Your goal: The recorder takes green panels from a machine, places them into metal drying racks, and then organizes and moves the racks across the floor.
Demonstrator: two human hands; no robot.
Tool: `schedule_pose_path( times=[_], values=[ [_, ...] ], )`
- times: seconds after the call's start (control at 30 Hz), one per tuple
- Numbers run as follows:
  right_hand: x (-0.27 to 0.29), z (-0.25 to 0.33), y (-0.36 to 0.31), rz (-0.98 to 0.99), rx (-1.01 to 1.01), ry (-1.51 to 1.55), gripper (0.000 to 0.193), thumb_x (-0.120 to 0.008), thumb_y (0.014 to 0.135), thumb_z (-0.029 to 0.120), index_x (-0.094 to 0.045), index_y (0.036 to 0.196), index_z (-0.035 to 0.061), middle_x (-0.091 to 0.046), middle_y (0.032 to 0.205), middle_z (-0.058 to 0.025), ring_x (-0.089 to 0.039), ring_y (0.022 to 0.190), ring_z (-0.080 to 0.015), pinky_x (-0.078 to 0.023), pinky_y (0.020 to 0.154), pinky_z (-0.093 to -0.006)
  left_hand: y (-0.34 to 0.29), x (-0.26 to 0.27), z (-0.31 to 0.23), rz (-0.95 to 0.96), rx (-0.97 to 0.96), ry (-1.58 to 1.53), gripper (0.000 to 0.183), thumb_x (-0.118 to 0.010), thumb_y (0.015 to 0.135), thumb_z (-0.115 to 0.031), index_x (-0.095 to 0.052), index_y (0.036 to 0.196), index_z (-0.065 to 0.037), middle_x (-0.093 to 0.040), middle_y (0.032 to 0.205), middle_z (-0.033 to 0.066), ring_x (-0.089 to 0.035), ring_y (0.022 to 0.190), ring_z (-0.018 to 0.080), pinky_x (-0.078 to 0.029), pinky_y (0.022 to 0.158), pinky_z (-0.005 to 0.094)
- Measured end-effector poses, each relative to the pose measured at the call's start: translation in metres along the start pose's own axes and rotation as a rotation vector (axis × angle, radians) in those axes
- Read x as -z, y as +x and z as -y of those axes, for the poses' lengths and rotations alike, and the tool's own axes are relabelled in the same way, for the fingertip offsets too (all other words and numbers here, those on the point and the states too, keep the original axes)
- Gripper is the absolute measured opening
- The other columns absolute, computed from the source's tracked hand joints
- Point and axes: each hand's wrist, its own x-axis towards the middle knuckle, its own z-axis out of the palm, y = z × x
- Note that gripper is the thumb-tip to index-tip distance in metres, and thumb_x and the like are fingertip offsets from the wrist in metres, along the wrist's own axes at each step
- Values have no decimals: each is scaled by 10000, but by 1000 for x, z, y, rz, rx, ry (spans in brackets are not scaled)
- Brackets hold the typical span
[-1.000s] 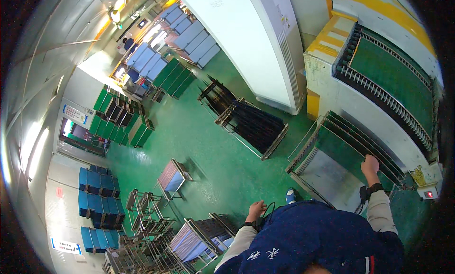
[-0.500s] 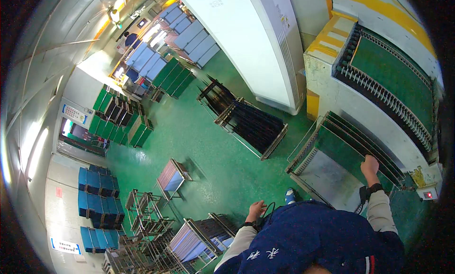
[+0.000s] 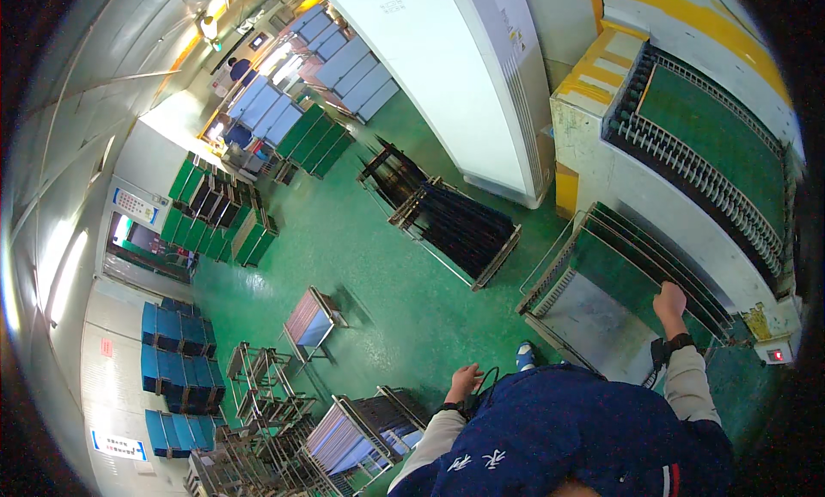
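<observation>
At the right, a metal rack (image 3: pixel 546 303) holds several thin green panels (image 3: pixel 614 260) standing on edge. My right hand (image 3: pixel 669 306) is closed at the top edge of one panel; the fingertips are partly hidden behind it. Beyond the rack, another green panel (image 3: pixel 713 123) lies on the roller conveyor (image 3: pixel 696 174) of a white machine. My left hand (image 3: pixel 467 381) hangs low in front of my body, above the floor. Its fingers are loosely bent and apart, with nothing seen in them.
A rack of dark panels (image 3: pixel 460 230) stands ahead, beside a tall white cabinet (image 3: pixel 447 67). Nearer left are a small rack (image 3: pixel 311 325), another loaded rack (image 3: pixel 361 432) and metal frames (image 3: pixel 262 394). Blue stacks (image 3: pixel 176 355) line the left wall. A person (image 3: pixel 239 70) is far off.
My right hand stays at the panel edge and my left hand hangs in nearly the same place. The person far off has shifted slightly.
</observation>
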Motion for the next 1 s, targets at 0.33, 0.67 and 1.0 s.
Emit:
schedule_pose_path(
  times=[0.33,0.67,1.0],
  values=[
    [1,0,-2,-15,9,12,178,-618,739,111,-638,902,42,-649,927,-183,-621,924,-352,-492,792,-443,-4,-2,-1,-1,3,38,421,-605,877,-263,-498,1163,27,-647,1003,182,-553,496,168,-430,411,285],
    [0,-1,-1,-21,29,-2,165,-611,734,116,-639,884,53,-649,915,-178,-622,911,-353,-498,773,-444,3,1,8,20,-17,-28,457,-612,872,-264,-481,1171,55,-641,974,191,-545,517,178,-443,448,293],
    [-11,-5,4,-30,24,2,206,-599,739,127,-644,929,61,-650,945,-169,-620,925,-345,-495,791,-440,14,9,19,93,-54,-145,405,-536,807,51,-484,1208,67,-653,960,202,-594,590,195,-469,502,291]
  ],
)
